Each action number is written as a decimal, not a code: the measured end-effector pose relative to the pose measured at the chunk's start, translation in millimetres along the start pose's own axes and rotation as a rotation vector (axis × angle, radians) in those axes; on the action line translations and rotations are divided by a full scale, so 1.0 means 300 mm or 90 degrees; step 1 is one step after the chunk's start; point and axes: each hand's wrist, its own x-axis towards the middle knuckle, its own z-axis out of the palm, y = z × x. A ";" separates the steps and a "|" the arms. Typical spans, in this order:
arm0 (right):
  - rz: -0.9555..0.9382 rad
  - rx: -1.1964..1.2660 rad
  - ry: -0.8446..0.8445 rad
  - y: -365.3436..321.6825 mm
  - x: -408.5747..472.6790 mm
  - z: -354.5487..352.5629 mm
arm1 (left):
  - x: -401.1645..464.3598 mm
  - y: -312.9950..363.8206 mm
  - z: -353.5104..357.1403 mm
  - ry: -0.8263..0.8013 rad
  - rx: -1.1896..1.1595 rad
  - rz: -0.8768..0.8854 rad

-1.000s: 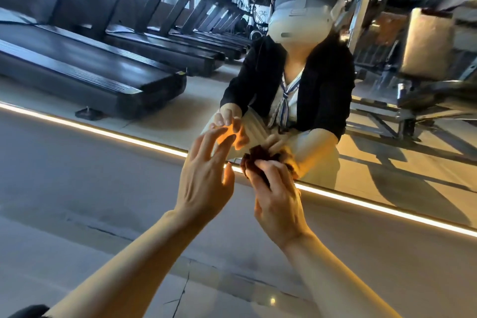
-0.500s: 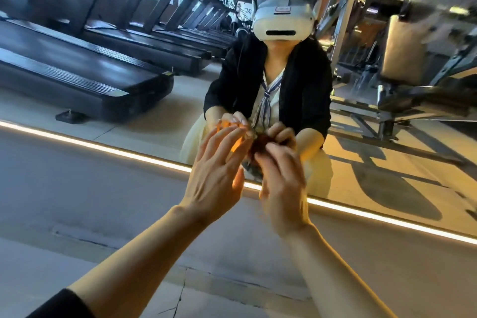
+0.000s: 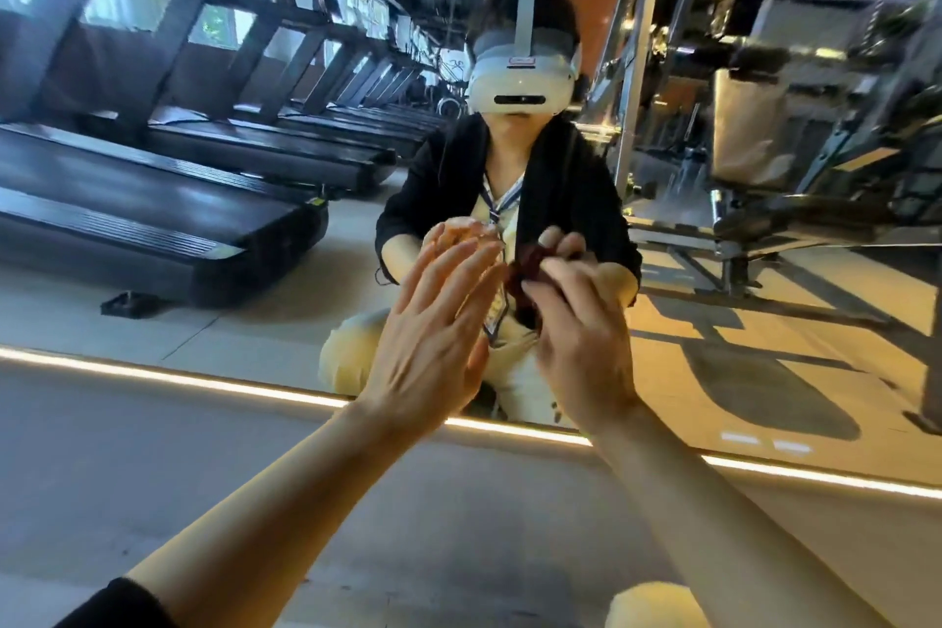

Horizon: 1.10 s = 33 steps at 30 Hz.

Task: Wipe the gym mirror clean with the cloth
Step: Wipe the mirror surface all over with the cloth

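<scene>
Mirror (image 3: 204, 301) fills the upper view, its lit strip (image 3: 204, 380) meeting the floor (image 3: 153, 474); treadmills (image 3: 153, 219) reflected at left. Left hand (image 3: 433, 347) raised before the glass, fingers (image 3: 459, 270) straight and together, holding nothing. Right hand (image 3: 581, 347) just beside it, fingers curled round a dark red cloth (image 3: 527, 268), bunched at mirror level.

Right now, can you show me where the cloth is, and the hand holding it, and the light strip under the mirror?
cloth (image 3: 525, 270), head view, on the dark red bunched part showing above the fingers.
right hand (image 3: 581, 347), head view, on the back of the hand.
light strip (image 3: 204, 380), head view, on the glowing line left of the arms.
</scene>
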 end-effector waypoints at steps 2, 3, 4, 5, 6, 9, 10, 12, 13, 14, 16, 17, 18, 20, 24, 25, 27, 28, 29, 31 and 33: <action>0.069 -0.011 0.133 0.041 0.224 -0.029 | 0.048 -0.015 -0.009 0.018 -0.016 -0.010; 0.080 -0.019 0.158 0.060 0.287 -0.032 | 0.072 -0.022 -0.014 0.029 -0.022 -0.021; 0.071 -0.032 0.161 0.066 0.302 -0.029 | 0.094 -0.027 -0.017 0.037 -0.023 -0.026; 0.052 -0.050 0.149 0.067 0.270 -0.021 | 0.112 -0.032 -0.021 0.042 -0.022 -0.024; 0.023 -0.067 0.124 0.062 0.206 -0.011 | 0.129 -0.037 -0.024 0.047 -0.020 -0.017; -0.078 -0.083 -0.005 0.033 0.018 -0.016 | 0.180 -0.054 -0.029 0.041 0.001 0.022; -0.101 -0.079 -0.031 0.037 0.015 -0.026 | 0.198 -0.056 -0.030 0.034 0.010 0.035; -0.107 -0.062 -0.003 0.058 0.124 -0.047 | 0.243 -0.056 -0.038 0.034 0.019 0.054; -0.085 -0.054 0.038 0.067 0.214 -0.058 | 0.269 -0.054 -0.044 0.041 0.018 0.060; -0.054 -0.056 0.090 0.080 0.315 -0.067 | 0.297 -0.053 -0.052 0.056 0.016 0.060; 0.000 -0.059 0.158 0.110 0.500 -0.087 | 0.353 -0.056 -0.072 0.100 0.014 0.045; 0.019 -0.058 0.170 0.121 0.551 -0.086 | 0.377 -0.062 -0.081 0.118 0.014 0.035; 0.026 -0.062 0.175 0.126 0.559 -0.078 | 0.398 -0.069 -0.090 0.130 0.014 0.028; 0.000 -0.081 0.157 0.113 0.478 -0.055 | 0.426 -0.087 -0.102 0.136 0.016 0.032; -0.152 -0.112 0.082 0.084 0.256 -0.036 | 0.456 -0.124 -0.124 0.126 0.042 0.063; -0.176 -0.117 0.071 0.097 0.274 -0.045 | 0.464 -0.132 -0.129 0.126 0.044 0.073; -0.179 -0.128 0.104 0.140 0.393 -0.062 | 0.490 -0.148 -0.146 0.133 0.047 0.098; -0.139 -0.131 0.146 0.158 0.474 -0.074 | 0.506 -0.157 -0.156 0.137 0.048 0.107; -0.077 -0.128 0.199 0.181 0.563 -0.090 | 0.525 -0.167 -0.168 0.142 0.048 0.112; 0.067 -0.110 0.296 0.205 0.709 -0.124 | 0.566 -0.193 -0.202 0.152 0.054 0.110; 0.149 -0.064 0.339 0.183 0.787 -0.122 | 0.598 -0.232 -0.243 0.166 0.069 0.094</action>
